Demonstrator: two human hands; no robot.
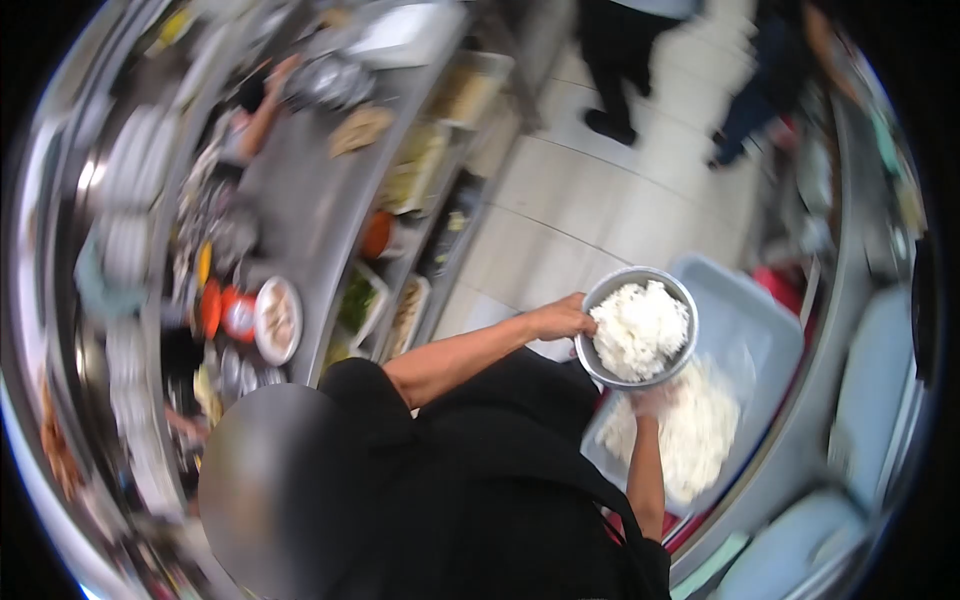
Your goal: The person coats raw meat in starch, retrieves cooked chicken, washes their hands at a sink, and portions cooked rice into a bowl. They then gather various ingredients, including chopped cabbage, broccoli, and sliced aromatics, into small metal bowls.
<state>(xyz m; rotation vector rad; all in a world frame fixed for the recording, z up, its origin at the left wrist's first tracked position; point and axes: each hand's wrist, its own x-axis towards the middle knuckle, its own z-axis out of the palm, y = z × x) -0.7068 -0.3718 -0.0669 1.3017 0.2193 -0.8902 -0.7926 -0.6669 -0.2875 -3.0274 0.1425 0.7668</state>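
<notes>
My left hand (562, 318) grips the rim of a round metal bowl (588, 352) from its left side. Cooked white rice (645, 330) is heaped inside the bowl. Beneath and beside it, a large light-blue plastic tub (765, 340) holds a broad pile of white rice (700, 440). My right hand (655, 398) is down at the rice in the tub, close under the bowl's lower edge. Its fingers are blurred and partly hidden, so their pose does not show. A sheet of clear plastic seems to lie at the pile's upper edge.
A steel counter (310, 190) on the left carries an orange scale (238, 312) with a white plate of food (278, 320). Shelf trays (415, 165) hold ingredients. Two people stand on the tiled floor (570, 195) ahead; a co-worker's arm (265, 115) reaches over the counter. Blue lidded containers (870, 390) stand right.
</notes>
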